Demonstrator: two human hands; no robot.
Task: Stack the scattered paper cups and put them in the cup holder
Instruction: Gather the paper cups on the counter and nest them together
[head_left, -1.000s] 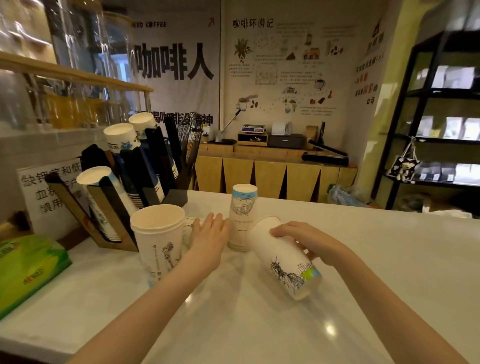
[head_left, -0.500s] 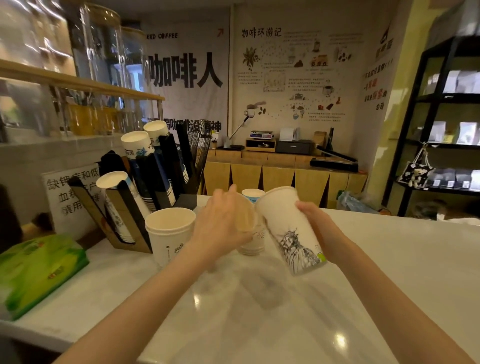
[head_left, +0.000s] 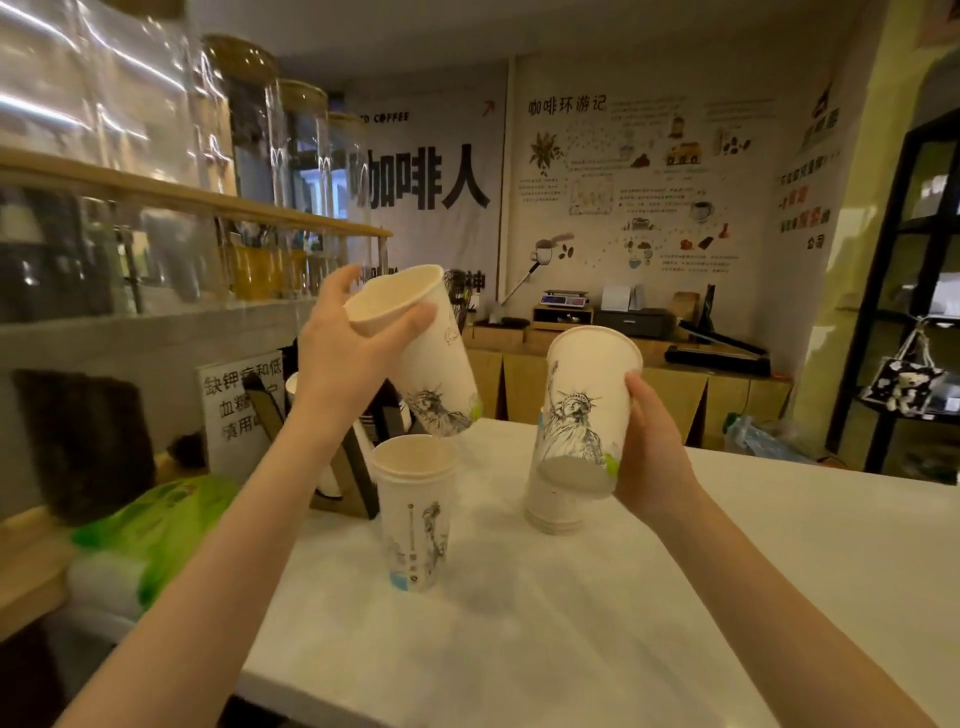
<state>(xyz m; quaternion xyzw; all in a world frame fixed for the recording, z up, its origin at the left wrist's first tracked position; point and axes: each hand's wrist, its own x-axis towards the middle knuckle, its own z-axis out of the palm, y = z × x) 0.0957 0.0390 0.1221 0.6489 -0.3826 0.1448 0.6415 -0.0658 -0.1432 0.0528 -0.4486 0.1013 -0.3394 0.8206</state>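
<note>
Both forearms bare, no sleeves; hands (head_left: 353, 353) ungloved, without rings

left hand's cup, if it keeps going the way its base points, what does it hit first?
Most likely the open mouth of the upright cup on the counter. The left hand holds its cup tilted, base down just above that rim. Depth is unclear from one view; it may clip the rim.

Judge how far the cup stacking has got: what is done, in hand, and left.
Done: some cups already sit in the holder. In hand: the left hand tilts one cup above the upright stack; the right hand holds another cup over the inverted stack. Left: nest both, merge the stacks, slot them into the holder.
</note>
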